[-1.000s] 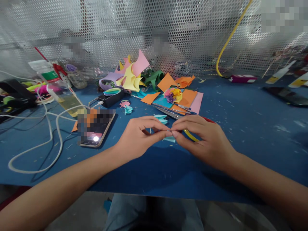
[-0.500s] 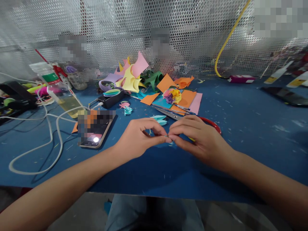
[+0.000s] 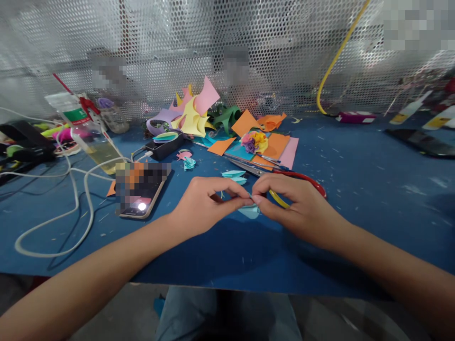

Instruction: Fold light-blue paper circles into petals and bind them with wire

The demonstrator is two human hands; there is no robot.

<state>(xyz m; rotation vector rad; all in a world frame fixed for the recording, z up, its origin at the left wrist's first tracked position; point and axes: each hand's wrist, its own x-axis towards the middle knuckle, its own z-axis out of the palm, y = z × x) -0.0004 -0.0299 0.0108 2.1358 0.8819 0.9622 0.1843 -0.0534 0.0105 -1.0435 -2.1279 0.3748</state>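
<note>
Between my fingertips is a small light-blue paper piece (image 3: 250, 211), partly hidden by the fingers. My left hand (image 3: 209, 203) pinches it from the left with thumb and forefinger. From the other side, my right hand (image 3: 295, 206) pinches its upper edge. Just beyond my fingers lie folded light-blue paper pieces (image 3: 234, 176). Scissors with red and yellow handles (image 3: 305, 178) rest behind and partly under my right hand, blades pointing left. A crumpled pink, purple and yellow paper flower (image 3: 254, 142) sits farther back on coloured sheets.
A phone (image 3: 145, 201) and a looping white cable (image 3: 88, 213) lie on the left. Behind them stands a bottle of yellowish liquid (image 3: 99, 147). Curled paper scraps (image 3: 192, 113) are heaped near the perforated metal panel (image 3: 177, 42). A dark flat object (image 3: 423, 142) lies far right.
More of the light-blue paper piece now shows below my fingertips. My right hand has shifted slightly, its fingers more curled, uncovering more of the scissors' handles. My left hand has barely moved.
</note>
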